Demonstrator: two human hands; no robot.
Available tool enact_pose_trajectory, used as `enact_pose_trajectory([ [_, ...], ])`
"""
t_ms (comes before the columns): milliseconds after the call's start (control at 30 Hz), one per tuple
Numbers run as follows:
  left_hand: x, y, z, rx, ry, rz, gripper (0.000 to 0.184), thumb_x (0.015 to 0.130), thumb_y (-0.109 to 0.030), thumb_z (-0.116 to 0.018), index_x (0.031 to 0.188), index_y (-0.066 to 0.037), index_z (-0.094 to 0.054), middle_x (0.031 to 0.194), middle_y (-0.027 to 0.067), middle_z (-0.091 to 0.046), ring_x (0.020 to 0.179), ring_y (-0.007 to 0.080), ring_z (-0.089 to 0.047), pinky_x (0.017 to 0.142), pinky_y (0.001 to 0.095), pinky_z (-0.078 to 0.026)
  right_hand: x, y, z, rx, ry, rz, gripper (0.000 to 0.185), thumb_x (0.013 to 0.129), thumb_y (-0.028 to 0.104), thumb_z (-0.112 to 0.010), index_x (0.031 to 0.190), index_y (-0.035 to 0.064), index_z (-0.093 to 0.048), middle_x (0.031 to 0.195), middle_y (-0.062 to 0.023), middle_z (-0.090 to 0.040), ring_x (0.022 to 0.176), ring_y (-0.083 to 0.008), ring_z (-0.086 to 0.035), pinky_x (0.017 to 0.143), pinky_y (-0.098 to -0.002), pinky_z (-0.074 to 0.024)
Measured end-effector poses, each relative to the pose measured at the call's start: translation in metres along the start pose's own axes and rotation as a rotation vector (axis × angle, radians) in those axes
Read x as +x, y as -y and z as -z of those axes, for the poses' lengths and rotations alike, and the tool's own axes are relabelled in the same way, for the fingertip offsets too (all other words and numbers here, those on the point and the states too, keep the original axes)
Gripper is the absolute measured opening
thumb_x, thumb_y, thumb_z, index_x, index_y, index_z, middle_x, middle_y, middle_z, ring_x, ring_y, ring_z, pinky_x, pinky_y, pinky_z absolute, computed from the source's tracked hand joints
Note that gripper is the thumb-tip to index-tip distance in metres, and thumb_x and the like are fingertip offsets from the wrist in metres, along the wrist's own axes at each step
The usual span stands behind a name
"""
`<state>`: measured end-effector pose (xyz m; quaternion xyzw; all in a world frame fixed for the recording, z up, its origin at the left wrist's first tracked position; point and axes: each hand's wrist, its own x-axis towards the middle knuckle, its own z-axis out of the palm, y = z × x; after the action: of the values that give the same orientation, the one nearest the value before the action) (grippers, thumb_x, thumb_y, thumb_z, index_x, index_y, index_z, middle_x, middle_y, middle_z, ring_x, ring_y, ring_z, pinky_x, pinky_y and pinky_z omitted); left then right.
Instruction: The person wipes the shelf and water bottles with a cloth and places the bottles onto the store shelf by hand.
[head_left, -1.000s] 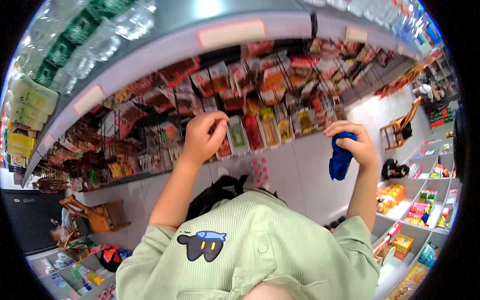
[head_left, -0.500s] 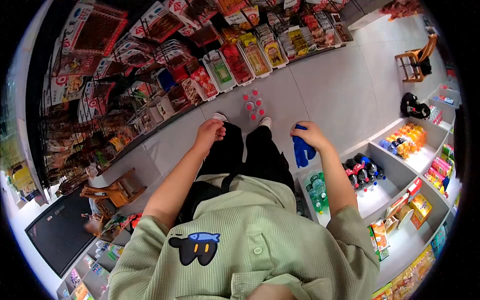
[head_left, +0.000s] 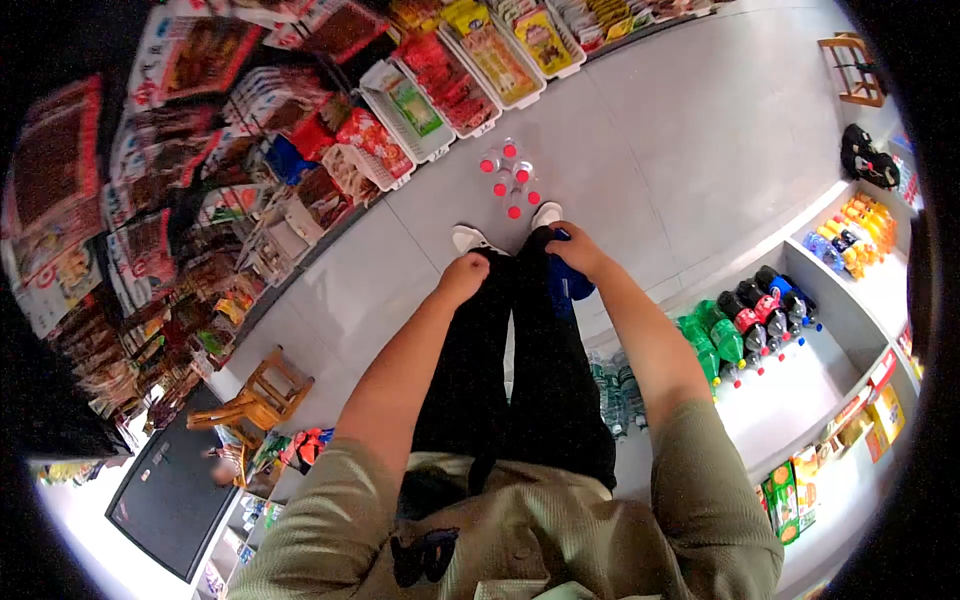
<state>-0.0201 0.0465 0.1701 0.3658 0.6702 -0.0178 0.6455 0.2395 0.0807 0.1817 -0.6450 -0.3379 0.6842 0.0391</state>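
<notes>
My left hand (head_left: pixel 465 278) is closed, its fingers curled against the left leg of my black trousers (head_left: pixel 462 370) near the knee. I see nothing in it. My right hand (head_left: pixel 582 250) grips a blue glove (head_left: pixel 572 283), which hangs down against the right trouser leg. Just beyond my white shoes (head_left: pixel 474 240), several clear bottles with red caps (head_left: pixel 514 180) stand grouped on the grey floor. Neither hand touches these bottles.
Racks of packaged snacks (head_left: pixel 190 150) and white baskets (head_left: pixel 412 110) line the left and front. At the right, a low white shelf (head_left: pixel 770 400) holds green bottles (head_left: pixel 715 335) and dark soda bottles (head_left: pixel 762 320). Wooden chairs (head_left: pixel 265 390) stand at the lower left.
My body leans further forward. Both hands have come closer together and down to the trouser legs, with the blue glove still in the right hand. The bottles appear larger.
</notes>
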Motion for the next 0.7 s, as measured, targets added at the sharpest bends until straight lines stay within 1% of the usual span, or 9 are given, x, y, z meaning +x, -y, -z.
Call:
enact_pose_trajectory([
  [100,0.041,-0.016,-0.016,-0.079,-0.080,0.051,0.025,0.085,-0.022,-0.058,0.097,-0.003,-0.065,0.085,0.0098,-0.068,0.080,0.0233,-0.064,0.073,0.0348,-0.049,0.043,-0.023,-0.023,0.153,0.018,0.014,0.059,0.074,0.014,-0.068,0.130,0.0079,-0.050,0.100,-0.0114,-0.062,0.087,-0.0173,-0.057,0.079,-0.0299,-0.0467],
  [200,0.069,-0.022,-0.033,-0.148,-0.086,0.022,0.032,0.085,-0.022,-0.056,0.108,0.000,-0.062,0.094,0.0129,-0.067,0.089,0.0244,-0.064,0.079,0.0335,-0.049,0.087,-0.044,-0.047,0.202,0.039,-0.020,0.069,0.074,0.018,-0.069,0.136,0.0043,-0.043,0.111,-0.0186,-0.063,0.097,-0.0226,-0.061,0.084,-0.0313,-0.0482],
  [267,0.083,-0.020,-0.042,-0.139,-0.050,-0.020,0.045,0.089,-0.027,-0.052,0.128,-0.004,-0.052,0.113,0.0128,-0.061,0.100,0.0217,-0.058,0.081,0.0333,-0.048,0.104,-0.045,-0.061,0.255,-0.045,-0.025,0.070,0.075,0.013,-0.067,0.138,0.0035,-0.039,0.118,-0.0193,-0.059,0.099,-0.0223,-0.060,0.086,-0.0303,-0.0476],
  [300,0.092,-0.016,-0.048,-0.146,-0.045,-0.004,0.045,0.089,-0.027,-0.052,0.128,-0.004,-0.052,0.113,0.0128,-0.061,0.100,0.0217,-0.058,0.081,0.0333,-0.048,0.106,-0.042,-0.066,0.291,-0.066,0.004,0.069,0.076,0.010,-0.067,0.139,0.0022,-0.038,0.121,-0.0195,-0.058,0.101,-0.0231,-0.060,0.088,-0.0297,-0.0465],
  [367,0.108,-0.011,-0.056,-0.234,-0.053,0.068,0.049,0.092,-0.030,-0.045,0.133,-0.004,-0.047,0.129,0.0159,-0.053,0.117,0.0259,-0.050,0.098,0.0341,-0.039,0.132,-0.063,-0.081,0.253,-0.078,0.047,0.068,0.077,0.011,-0.067,0.138,0.0017,-0.039,0.122,-0.0193,-0.057,0.104,-0.0230,-0.059,0.089,-0.0302,-0.0460],
  [467,0.138,0.019,-0.069,-0.301,0.014,-0.052,0.049,0.094,-0.032,-0.041,0.132,-0.002,-0.048,0.130,0.0163,-0.053,0.121,0.0263,-0.047,0.103,0.0322,-0.032,0.155,-0.078,-0.090,0.223,-0.085,0.099,0.065,0.080,0.014,-0.066,0.137,0.0012,-0.040,0.123,-0.0189,-0.057,0.111,-0.0227,-0.056,0.092,-0.0309,-0.0446],
  [567,0.143,0.025,-0.077,-0.406,-0.015,-0.027,0.048,0.095,-0.032,-0.040,0.130,0.000,-0.049,0.129,0.0138,-0.054,0.118,0.0248,-0.048,0.103,0.0318,-0.032,0.170,-0.085,-0.097,0.280,-0.064,0.025,0.057,0.080,0.015,-0.065,0.133,0.0016,-0.046,0.118,-0.0156,-0.061,0.110,-0.0223,-0.056,0.091,-0.0314,-0.0449],
  [633,0.140,0.025,-0.075,-0.449,-0.030,-0.054,0.049,0.096,-0.033,-0.040,0.129,0.001,-0.050,0.128,0.0129,-0.055,0.118,0.0245,-0.049,0.102,0.0321,-0.033,0.174,-0.091,-0.103,0.319,-0.119,0.058,0.048,0.079,0.016,-0.066,0.124,0.0023,-0.053,0.107,-0.0138,-0.065,0.102,-0.0238,-0.060,0.089,-0.0323,-0.0463],
  [700,0.131,0.017,-0.069,-0.399,-0.053,0.143,0.047,0.096,-0.033,-0.039,0.126,0.000,-0.053,0.124,0.0116,-0.057,0.114,0.0235,-0.051,0.100,0.0318,-0.034,0.174,-0.097,-0.108,0.214,-0.121,0.070,0.044,0.079,0.018,-0.065,0.119,0.0030,-0.055,0.103,-0.0149,-0.066,0.099,-0.0265,-0.062,0.087,-0.0343,-0.0474],
])
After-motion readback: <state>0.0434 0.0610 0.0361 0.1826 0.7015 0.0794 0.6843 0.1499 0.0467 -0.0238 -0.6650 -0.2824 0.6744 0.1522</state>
